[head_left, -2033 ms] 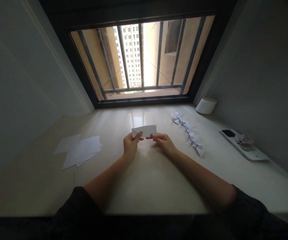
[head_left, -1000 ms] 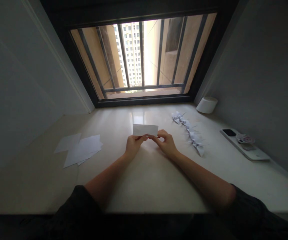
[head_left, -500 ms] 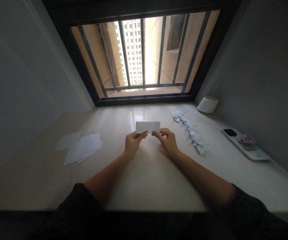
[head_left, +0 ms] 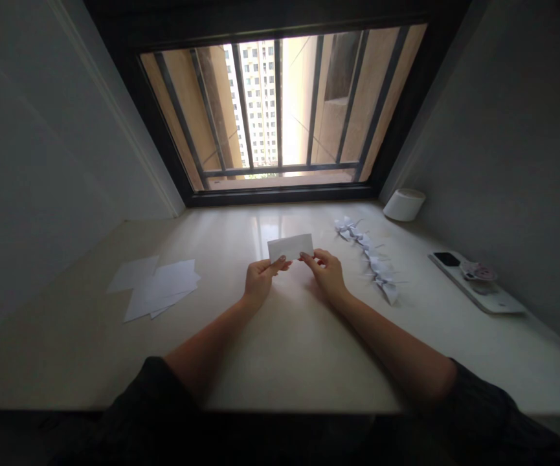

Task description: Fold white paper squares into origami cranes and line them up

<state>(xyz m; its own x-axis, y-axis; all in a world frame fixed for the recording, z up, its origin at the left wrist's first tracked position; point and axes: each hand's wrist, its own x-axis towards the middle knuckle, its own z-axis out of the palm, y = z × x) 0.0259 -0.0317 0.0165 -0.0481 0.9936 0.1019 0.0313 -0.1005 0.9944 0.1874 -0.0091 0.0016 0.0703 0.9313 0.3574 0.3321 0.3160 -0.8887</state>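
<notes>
Both my hands hold a small folded rectangle of white paper up over the pale stone counter. My left hand pinches its lower left edge between thumb and fingers. My right hand grips its lower right corner with the fingertips. The strip tilts, its left end lower than its right. Most of the paper shows above my fingers, and the parts inside my grip are hidden.
Loose white paper sheets lie to the left. A row of folded paper cranes runs to the right. Further right are a white cylinder and a phone on a pale board. A barred window and walls bound the counter.
The paper strip has tilted from level, its left end dropping, and has shifted slightly right between my hands. My hands keep hold of it.
</notes>
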